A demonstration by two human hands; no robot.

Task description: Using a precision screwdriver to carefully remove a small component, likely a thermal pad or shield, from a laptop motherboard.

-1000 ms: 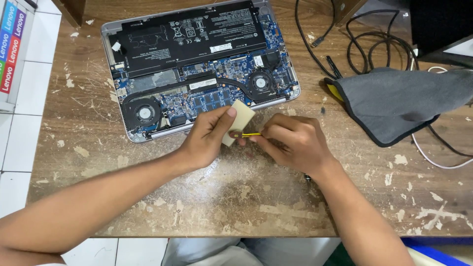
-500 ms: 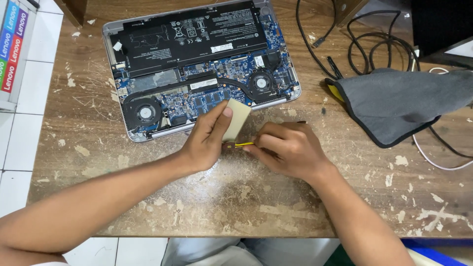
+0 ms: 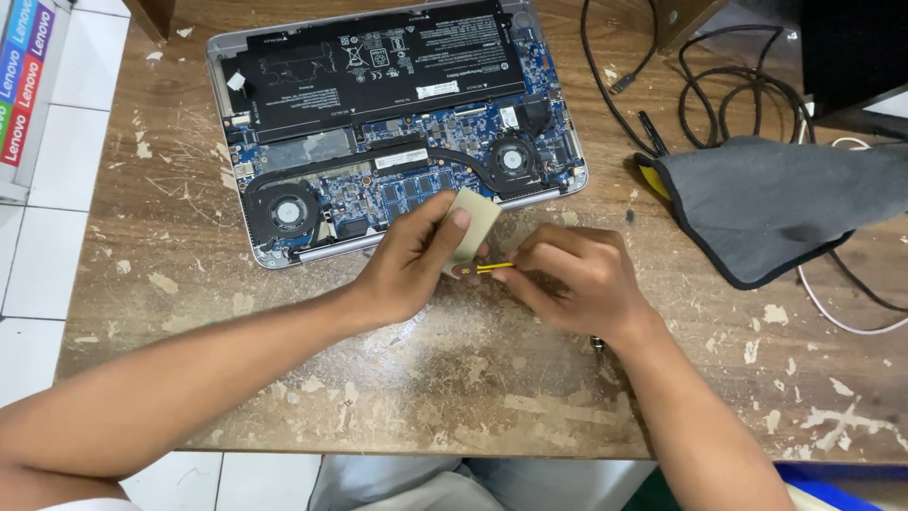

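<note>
Head view looks down on a worn wooden table (image 3: 284, 397) with flaking paint. Nearest the person, both forearms reach in from the lower edge. The left hand (image 3: 411, 265) is closed around a small beige pad (image 3: 470, 227), thumb on its face, holding it tilted just in front of the near edge of the laptop. The right hand (image 3: 577, 279) is curled shut on a thin yellow-handled tool (image 3: 494, 268), whose end points toward the left hand's fingertips and meets them just below the pad. Beyond the hands lies an opened laptop (image 3: 397, 123), its bottom cover off, showing a black battery (image 3: 378, 66) at the far side, two round fans (image 3: 284, 210) and a blue circuit board. To the right, a grey cloth pouch (image 3: 776, 203) lies well apart from the hands, with black cables (image 3: 719, 95) looped behind it.
</note>
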